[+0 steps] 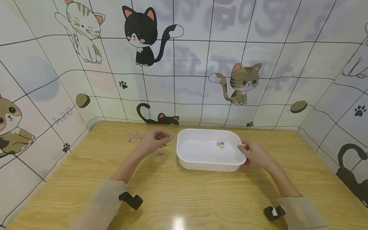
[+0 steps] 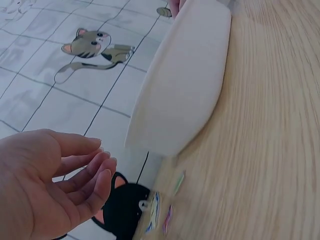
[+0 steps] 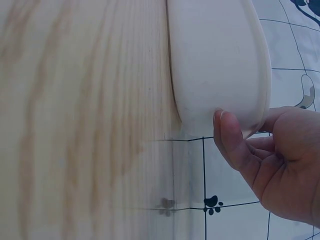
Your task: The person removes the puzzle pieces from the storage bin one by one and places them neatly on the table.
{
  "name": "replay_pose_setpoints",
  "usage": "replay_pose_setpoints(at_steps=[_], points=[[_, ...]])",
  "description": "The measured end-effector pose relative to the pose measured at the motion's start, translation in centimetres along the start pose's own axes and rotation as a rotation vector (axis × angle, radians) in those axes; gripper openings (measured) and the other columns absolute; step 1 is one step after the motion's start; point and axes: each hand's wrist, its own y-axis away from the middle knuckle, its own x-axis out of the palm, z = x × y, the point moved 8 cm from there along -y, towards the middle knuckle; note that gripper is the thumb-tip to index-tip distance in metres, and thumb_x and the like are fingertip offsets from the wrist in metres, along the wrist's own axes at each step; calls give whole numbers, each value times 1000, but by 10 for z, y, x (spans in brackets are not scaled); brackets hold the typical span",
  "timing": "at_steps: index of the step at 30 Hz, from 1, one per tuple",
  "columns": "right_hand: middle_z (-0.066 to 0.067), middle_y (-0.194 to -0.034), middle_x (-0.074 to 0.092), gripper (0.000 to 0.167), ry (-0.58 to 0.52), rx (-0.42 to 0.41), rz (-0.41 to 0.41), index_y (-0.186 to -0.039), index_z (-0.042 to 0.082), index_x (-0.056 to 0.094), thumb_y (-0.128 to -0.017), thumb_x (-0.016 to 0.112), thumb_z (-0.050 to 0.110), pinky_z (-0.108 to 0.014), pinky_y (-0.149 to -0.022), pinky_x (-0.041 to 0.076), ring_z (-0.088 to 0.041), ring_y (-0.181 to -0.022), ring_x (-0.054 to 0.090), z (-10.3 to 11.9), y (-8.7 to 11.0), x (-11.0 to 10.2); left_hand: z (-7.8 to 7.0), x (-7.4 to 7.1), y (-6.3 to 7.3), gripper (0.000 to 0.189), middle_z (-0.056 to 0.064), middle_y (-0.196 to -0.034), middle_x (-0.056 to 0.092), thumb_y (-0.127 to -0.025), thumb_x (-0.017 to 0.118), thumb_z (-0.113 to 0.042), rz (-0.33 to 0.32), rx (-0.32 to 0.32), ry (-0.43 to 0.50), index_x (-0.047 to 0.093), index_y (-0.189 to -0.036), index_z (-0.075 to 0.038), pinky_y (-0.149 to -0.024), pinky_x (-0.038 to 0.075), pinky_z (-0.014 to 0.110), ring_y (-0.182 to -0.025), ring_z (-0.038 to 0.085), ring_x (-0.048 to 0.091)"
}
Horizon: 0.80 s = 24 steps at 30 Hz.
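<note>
A white plastic tub (image 1: 211, 166) with rounded corners stands upright on the table. My right hand (image 1: 254, 154) grips its right end, thumb over the rim and fingers against the outer wall, as the right wrist view (image 3: 287, 155) also shows. Inside the tub lies a small cluster of yellow and purple pieces (image 1: 220, 144). Left of the tub, my left hand (image 1: 152, 140) hovers with loosely bent fingers. Nothing shows between its thumb and fingers in the left wrist view (image 2: 65, 185). Small bright pieces lie near it: a purple one (image 1: 160, 154), a green one (image 1: 169, 154) and a blue-yellow one (image 2: 154, 212).
Farther left on the wooden table (image 1: 184, 191) lies a purple strip (image 1: 133, 137), partly among other small pieces. A wall covering (image 1: 192, 60) with cartoon cats and grid lines closes off the table's back and sides. Each sleeve carries a black wrist device (image 1: 131, 200).
</note>
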Motion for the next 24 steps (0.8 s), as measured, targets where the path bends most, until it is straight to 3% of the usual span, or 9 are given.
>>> replay_pose_setpoints(at_steps=[10, 19, 24], points=[[-21, -89, 66, 49, -6, -6, -3, -142, -19, 36, -105, 51, 10, -38, -50, 57, -23, -52, 66, 0, 0, 0, -28, 43, -16, 19, 10, -94, 71, -94, 69, -12, 50, 85, 19, 69, -108, 2, -75, 57, 33, -83, 24, 68], [-21, -90, 64, 48, -1, 0, 2, -142, -17, 37, -106, 51, 12, -37, -50, 57, -22, -53, 66, 0, 0, 0, -43, 77, -29, 15, 6, -95, 68, -94, 68, -13, 61, 96, -34, 70, -106, -4, -75, 54, 30, -86, 20, 65], [-22, -91, 64, 49, -1, 6, 7, -142, -17, 37, -106, 51, 12, -38, -51, 57, -22, -53, 66, -1, 0, 1, -48, 99, -39, 14, 5, -91, 68, -94, 69, -11, 104, 105, -46, 71, -104, -3, -70, 52, 26, -81, 16, 65]])
